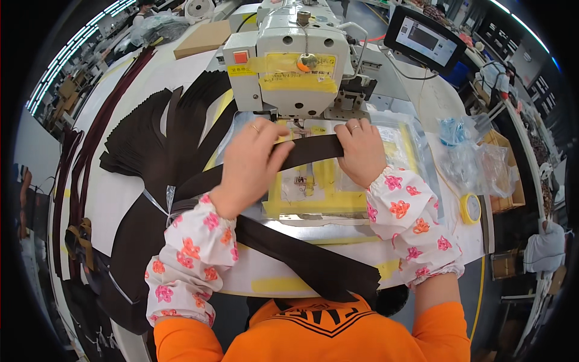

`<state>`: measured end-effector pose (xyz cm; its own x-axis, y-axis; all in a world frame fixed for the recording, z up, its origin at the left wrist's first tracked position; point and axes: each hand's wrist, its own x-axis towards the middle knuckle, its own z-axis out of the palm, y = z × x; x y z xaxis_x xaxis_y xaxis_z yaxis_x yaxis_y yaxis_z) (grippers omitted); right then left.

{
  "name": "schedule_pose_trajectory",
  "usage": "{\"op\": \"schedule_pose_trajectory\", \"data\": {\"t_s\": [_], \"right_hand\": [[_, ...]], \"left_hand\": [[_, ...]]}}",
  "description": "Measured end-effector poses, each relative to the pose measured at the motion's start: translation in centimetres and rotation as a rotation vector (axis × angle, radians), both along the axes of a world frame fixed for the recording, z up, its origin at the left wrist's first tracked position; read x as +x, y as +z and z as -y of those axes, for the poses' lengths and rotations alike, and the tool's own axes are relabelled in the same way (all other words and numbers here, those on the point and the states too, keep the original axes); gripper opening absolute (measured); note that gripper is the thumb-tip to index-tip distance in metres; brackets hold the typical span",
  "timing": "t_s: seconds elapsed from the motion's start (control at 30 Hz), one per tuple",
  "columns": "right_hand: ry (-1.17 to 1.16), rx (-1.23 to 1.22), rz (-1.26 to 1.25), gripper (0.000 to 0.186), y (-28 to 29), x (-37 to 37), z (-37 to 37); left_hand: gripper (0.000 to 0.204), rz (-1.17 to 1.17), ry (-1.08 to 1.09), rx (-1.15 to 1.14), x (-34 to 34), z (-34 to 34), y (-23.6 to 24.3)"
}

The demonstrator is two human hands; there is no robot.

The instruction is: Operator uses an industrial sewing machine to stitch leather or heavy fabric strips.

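A dark brown fabric strip [310, 151] runs across the work plate in front of a sewing machine [298, 57]. My right hand [363, 152] pinches its right end, fingers on top. My left hand [250, 163] hovers over the strip further left, thumb and fingers apart; the cloth passes beneath it and on toward the left. Under both hands lies a clear template [350, 181] with yellow tape edges. A bundle of similar dark strips [160, 172], tied with a clear band, fans out on the left. Another dark strip [301, 253] trails over the table's front edge.
A screen [424, 40] stands at the back right. To the right are a yellow tape roll [470, 209], clear plastic bags [467, 142] and a cardboard box [509, 175]. Maroon strips [90, 151] hang along the left side. Behind them lies a flat cardboard piece [202, 39].
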<state>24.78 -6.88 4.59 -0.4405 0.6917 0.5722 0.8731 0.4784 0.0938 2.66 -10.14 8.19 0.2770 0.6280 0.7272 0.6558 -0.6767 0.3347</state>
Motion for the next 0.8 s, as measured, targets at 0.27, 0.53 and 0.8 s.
{"op": "schedule_pose_trajectory", "data": {"t_s": [0.27,0.53,0.8], "right_hand": [[0.089,-0.581,-0.593,0.028,-1.2,-1.1,-3.5],[-0.145,-0.458,-1.009,0.023,-6.6,-5.2,-4.2],[-0.184,-0.417,-0.593,0.031,-6.0,-4.8,-5.2]], "left_hand": [[0.028,0.255,-0.237,-0.986,2.0,-2.1,-7.7],[0.019,0.811,-0.092,-1.286,3.0,-6.6,-9.0],[0.014,-0.358,-0.073,0.005,2.5,-8.5,-12.0]]}}
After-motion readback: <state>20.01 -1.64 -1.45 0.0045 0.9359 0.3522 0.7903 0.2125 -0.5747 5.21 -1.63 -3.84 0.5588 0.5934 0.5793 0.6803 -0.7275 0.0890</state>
